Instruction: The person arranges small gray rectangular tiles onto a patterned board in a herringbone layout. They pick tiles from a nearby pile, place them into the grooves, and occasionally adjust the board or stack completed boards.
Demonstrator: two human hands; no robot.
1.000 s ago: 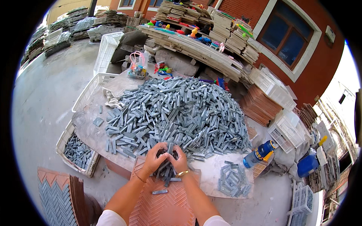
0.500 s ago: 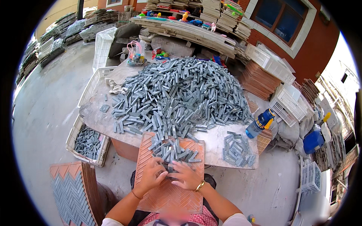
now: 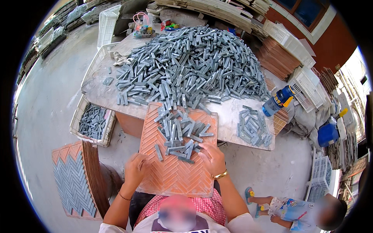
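Observation:
On my lap, leaning against the table edge, lies an orange mould board (image 3: 175, 176) with herringbone grooves. A loose heap of grey stone strips (image 3: 180, 130) covers its upper half, and one strip (image 3: 158, 152) lies apart at the heap's left. My left hand (image 3: 136, 167) is over the board's left edge, fingers loosely bent and slightly blurred, with nothing visible in them. Beside the heap's lower right, my right hand (image 3: 213, 157) has its fingers apart, the tips close to the nearest strips; whether they touch is unclear.
A large mound of strips (image 3: 194, 66) covers the table (image 3: 97, 91). A blue bottle (image 3: 276, 101) stands at the right beside a small pile of strips (image 3: 254, 128). White crates (image 3: 91, 138) and a stack of filled boards (image 3: 75, 182) are at left. At lower right is a child (image 3: 295, 213).
My hands have moved apart from the heap's lower edge, left hand leftward and right hand rightward. Strips have spread down the board. The view has tilted down, and a child has come into view.

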